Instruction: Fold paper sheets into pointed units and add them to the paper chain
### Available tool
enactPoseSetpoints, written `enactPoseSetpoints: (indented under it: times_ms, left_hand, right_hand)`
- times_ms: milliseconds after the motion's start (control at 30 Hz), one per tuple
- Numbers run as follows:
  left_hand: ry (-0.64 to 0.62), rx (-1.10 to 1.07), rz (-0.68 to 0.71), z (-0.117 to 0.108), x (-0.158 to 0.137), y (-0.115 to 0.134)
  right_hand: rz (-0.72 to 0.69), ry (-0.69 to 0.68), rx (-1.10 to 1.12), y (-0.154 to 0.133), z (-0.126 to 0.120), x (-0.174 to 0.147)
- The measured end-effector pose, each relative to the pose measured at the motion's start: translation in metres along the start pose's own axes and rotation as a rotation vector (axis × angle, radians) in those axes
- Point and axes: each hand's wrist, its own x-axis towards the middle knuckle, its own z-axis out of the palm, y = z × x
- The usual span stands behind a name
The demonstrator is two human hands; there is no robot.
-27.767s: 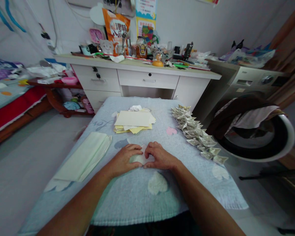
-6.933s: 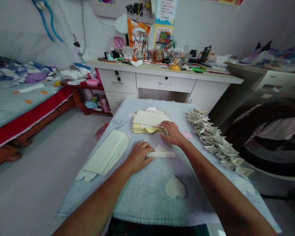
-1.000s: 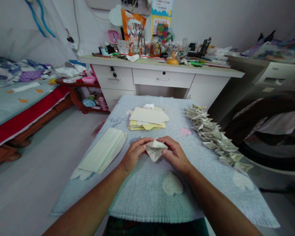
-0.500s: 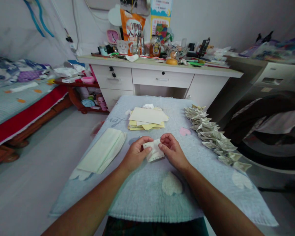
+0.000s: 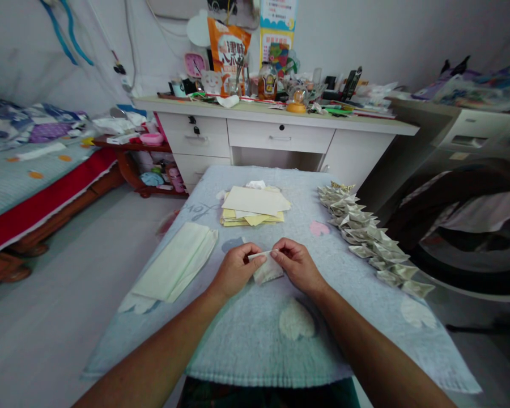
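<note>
A small piece of folded off-white paper is held between my two hands, above the middle of the cloth-covered table. My left hand pinches its upper left edge between thumb and fingers. At the upper right edge, my right hand grips the same paper, thumb on the near side. Beyond my hands lies a stack of cream and yellow paper sheets. Left of my left hand rests a pale green bundle of folded paper. Rows of folded pointed paper pieces line the table's right side.
Behind the table stands a white desk crowded with a jar, an orange snack bag and a pink clock. A bed is at the left, a washing machine at the right.
Both hands have come closer together along the paper's top edge. The paper's top edge is now folded or tilted, and less of its face shows. Other things stay in place.
</note>
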Motion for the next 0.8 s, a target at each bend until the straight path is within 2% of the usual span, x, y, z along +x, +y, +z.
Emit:
enactPoseSetpoints:
  times_ms: [200, 433, 567, 700, 800]
  left_hand:
    - [0.005, -0.032, 0.003, 0.0, 0.0, 0.001]
    - [-0.005, -0.063, -0.004, 0.001, 0.0, 0.003]
    - [0.006, -0.102, -0.012, 0.002, 0.001, 0.001]
    - [-0.038, -0.26, -0.018, 0.004, 0.0, 0.001]
    - [-0.067, -0.393, -0.047, 0.005, 0.0, 0.003]
  right_hand:
    - [0.036, 0.002, 0.021, -0.001, -0.001, -0.001]
    - [0.007, -0.009, 0.046, -0.002, -0.005, 0.0]
    - [0.056, -0.025, 0.044, 0.002, -0.006, 0.001]
    - [0.113, 0.014, 0.04, 0.007, -0.006, 0.002]
    - [0.087, 0.074, 0.082, 0.009, -0.005, 0.004]
